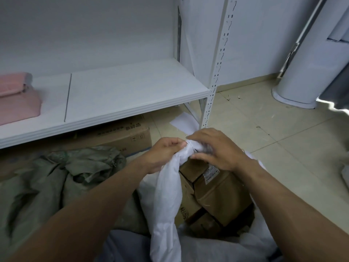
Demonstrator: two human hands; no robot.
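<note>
Above the open mouth of the white sack point(168, 195), standing between the forearms, found left hand point(164, 154) fisted round the twisted neck of cloth and right hand point(217, 150) pinching the bunched end, fingers bent over it. Judged as working a knot there; cannot tell whether tying or loosening. Recommend a firm left grip just below the bunch, right fingertips working the loop, and no hard tug that could tip the brown boxes point(217, 190) inside. Noted outward: green sack point(56, 176) left on the floor point(264, 129), carton point(130, 137) beneath white shelf point(132, 95), pink bundle point(17, 99) on it.
</note>
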